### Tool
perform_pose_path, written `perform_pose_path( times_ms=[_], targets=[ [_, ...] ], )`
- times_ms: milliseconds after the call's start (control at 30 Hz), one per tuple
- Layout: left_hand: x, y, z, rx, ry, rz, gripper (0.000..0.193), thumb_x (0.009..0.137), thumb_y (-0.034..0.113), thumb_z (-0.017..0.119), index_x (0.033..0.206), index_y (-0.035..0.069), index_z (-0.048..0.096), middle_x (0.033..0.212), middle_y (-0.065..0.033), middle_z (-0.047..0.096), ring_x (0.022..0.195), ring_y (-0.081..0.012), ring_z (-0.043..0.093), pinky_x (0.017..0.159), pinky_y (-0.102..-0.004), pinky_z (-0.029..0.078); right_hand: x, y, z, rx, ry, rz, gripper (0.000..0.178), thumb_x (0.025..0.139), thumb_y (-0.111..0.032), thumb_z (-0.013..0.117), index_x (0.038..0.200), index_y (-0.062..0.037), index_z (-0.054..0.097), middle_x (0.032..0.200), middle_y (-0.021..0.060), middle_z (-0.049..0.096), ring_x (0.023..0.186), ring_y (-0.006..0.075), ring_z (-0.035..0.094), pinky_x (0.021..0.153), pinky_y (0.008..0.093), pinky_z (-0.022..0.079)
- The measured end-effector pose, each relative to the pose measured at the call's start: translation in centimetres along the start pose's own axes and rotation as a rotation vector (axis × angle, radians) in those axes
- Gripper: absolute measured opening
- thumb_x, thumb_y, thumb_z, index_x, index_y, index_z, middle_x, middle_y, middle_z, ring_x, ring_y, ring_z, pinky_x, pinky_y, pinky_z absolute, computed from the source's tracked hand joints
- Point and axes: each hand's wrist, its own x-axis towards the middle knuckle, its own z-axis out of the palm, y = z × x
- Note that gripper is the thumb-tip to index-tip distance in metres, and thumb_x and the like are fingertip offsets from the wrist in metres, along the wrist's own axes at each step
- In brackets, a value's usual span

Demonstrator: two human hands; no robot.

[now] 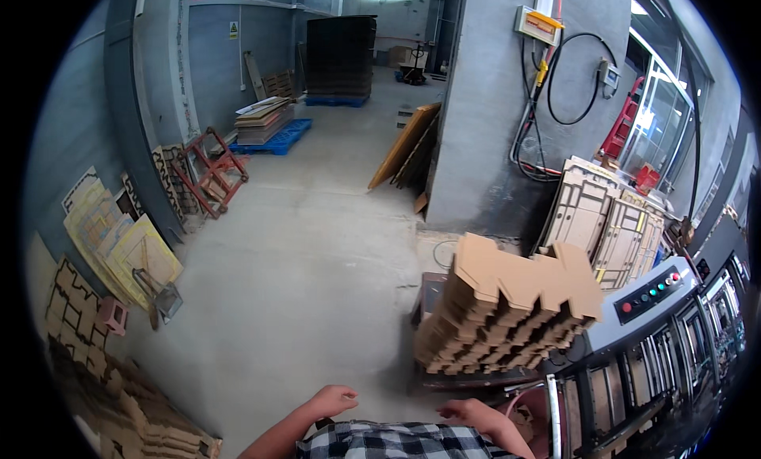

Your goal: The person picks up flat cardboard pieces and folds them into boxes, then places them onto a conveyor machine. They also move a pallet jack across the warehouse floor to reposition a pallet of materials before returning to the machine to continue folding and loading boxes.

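Note:
My left hand (333, 400) hangs at the lower middle, just in front of a black-and-white checked garment (388, 440). Its fingers bend loosely, with nothing in them. To the right, my right hand (469, 414) is likewise free, its fingers slightly curled and apart. Ahead of it rises a tall stack of die-cut brown cardboard blanks (515, 292), with notched edges, on a low dark stand (432, 288). Neither hand touches the stack; the right one is nearer to it.
A machine with a button panel (650, 296) flanks the stack on the right, beside a pink bin (535, 403). Die boards (587, 205) lean behind it. On the left are more boards (119, 237), a red metal frame (212, 174) and cardboard piles (151, 427). Farther off, blue pallets (273, 144) carry stacks.

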Motion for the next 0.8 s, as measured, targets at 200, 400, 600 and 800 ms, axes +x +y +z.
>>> perform_pose_path(
  times_ms=[200,400,600,800],
  targets=[
    [8.3,0.2,-6.8,-0.051,-0.056,0.133,0.042,0.077,0.029,0.067,0.113,0.006,0.061,0.101,-0.0131,0.066,0.091,-0.0227,0.064,0.08,-0.0313,0.049,16.8,2.1,0.8,-0.094,-0.245,0.03,0.033,0.089,-0.015,0.04,0.117,-0.0072,0.056,0.104,0.0165,0.062,0.098,0.0319,0.059,0.085,0.0375,0.046],
    [18.2,-10.3,-17.9,0.257,0.015,0.036,0.047,0.079,0.038,0.064,0.115,0.008,0.059,0.1,-0.0127,0.065,0.093,-0.027,0.062,0.083,-0.0332,0.048,30.7,4.1,-2.2,0.161,-0.002,0.107,0.032,0.085,-0.013,0.047,0.115,-0.0074,0.058,0.105,0.0161,0.063,0.097,0.0328,0.06,0.084,0.0358,0.046],
    [17.7,-27.6,-30.6,0.233,0.123,-0.547,0.046,0.081,0.043,0.06,0.111,0.009,0.062,0.102,-0.014,0.064,0.096,-0.0263,0.061,0.082,-0.034,0.048,38.9,4.1,-7.1,0.253,0.169,0.164,0.038,0.074,-0.012,0.061,0.112,-0.0065,0.061,0.099,0.0172,0.065,0.093,0.0326,0.062,0.082,0.035,0.048],
    [25.5,-27.6,-37.9,0.102,0.176,-0.667,0.043,0.081,0.038,0.061,0.112,0.008,0.062,0.103,-0.0141,0.064,0.093,-0.0236,0.061,0.08,-0.0338,0.048,51.7,4.5,-13.3,0.1,0.042,0.203,0.041,0.08,-0.022,0.061,0.116,-0.0029,0.057,0.097,0.015,0.065,0.092,0.0231,0.062,0.082,0.0296,0.046]
  ],
)
